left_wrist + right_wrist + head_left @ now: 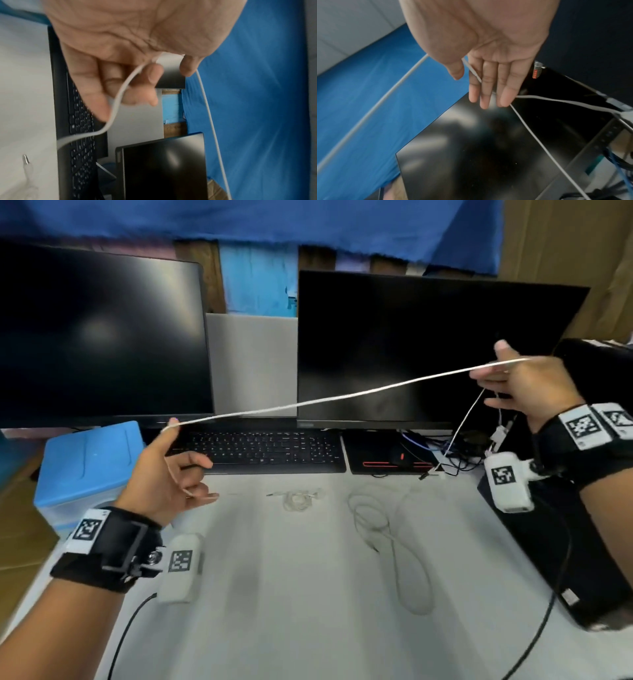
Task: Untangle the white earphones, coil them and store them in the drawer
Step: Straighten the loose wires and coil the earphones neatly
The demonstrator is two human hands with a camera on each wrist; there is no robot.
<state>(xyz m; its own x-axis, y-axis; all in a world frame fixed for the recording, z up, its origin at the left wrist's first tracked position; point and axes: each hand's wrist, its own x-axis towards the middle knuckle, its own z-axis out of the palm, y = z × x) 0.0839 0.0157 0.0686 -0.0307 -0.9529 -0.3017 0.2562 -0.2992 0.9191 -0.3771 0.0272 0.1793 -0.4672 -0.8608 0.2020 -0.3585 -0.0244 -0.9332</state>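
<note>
A white cord point(342, 397) is stretched taut in the air between my two hands, in front of the monitors. My left hand point(178, 467) holds one end up at its thumb and index tip, and its other fingers point(123, 83) curl round the slack. My right hand point(513, 385) is raised at the right. The cord point(385, 98) runs through the crook of its thumb and behind its straight fingers point(488, 86), then hangs down. A small tangled bundle of white earphones point(301, 498) lies on the table between the hands, touched by neither.
A blue plastic drawer unit point(89, 460) stands at the left table edge. A second white cable point(404, 559) loops on the table. A keyboard point(260, 446), mouse pad point(387, 453) and two dark monitors point(428, 347) fill the back. A black case point(565, 542) lies at the right.
</note>
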